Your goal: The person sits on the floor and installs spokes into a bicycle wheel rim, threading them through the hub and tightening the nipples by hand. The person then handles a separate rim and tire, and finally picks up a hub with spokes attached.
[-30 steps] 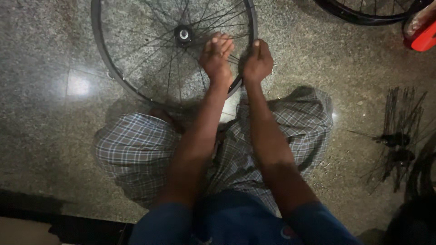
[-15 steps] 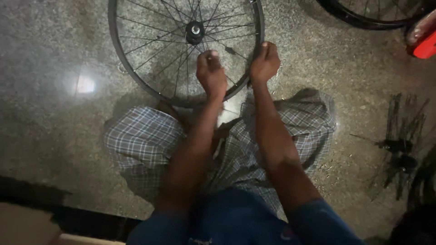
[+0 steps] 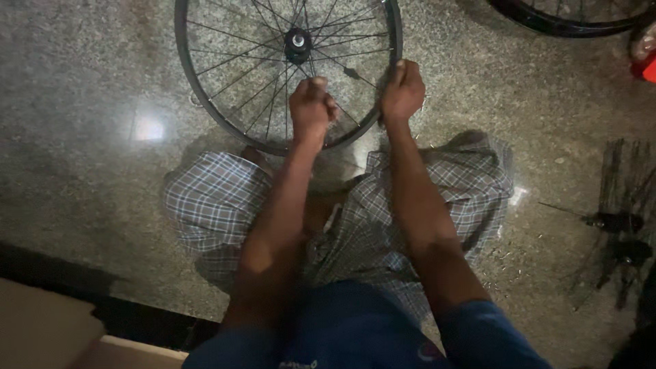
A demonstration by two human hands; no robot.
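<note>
The bicycle wheel point(image 3: 287, 68) is stood on the floor point(image 3: 102, 89), now nearer than a moment ago. Its rim is clasped by the right hand point(image 3: 403, 90); spokes are pinched in the left hand point(image 3: 311, 106), newly shifted hubward.

Single view only, head-mounted. The camera looks steeply down from the person's head along both forearms to the floor point(image 3: 89, 82). Close range: the left hand point(image 3: 311, 108) and right hand point(image 3: 403, 92) sit in the upper centre of the frame, and the wheel point(image 3: 205, 102) is cut off by the top edge. No second view to compare.
</note>
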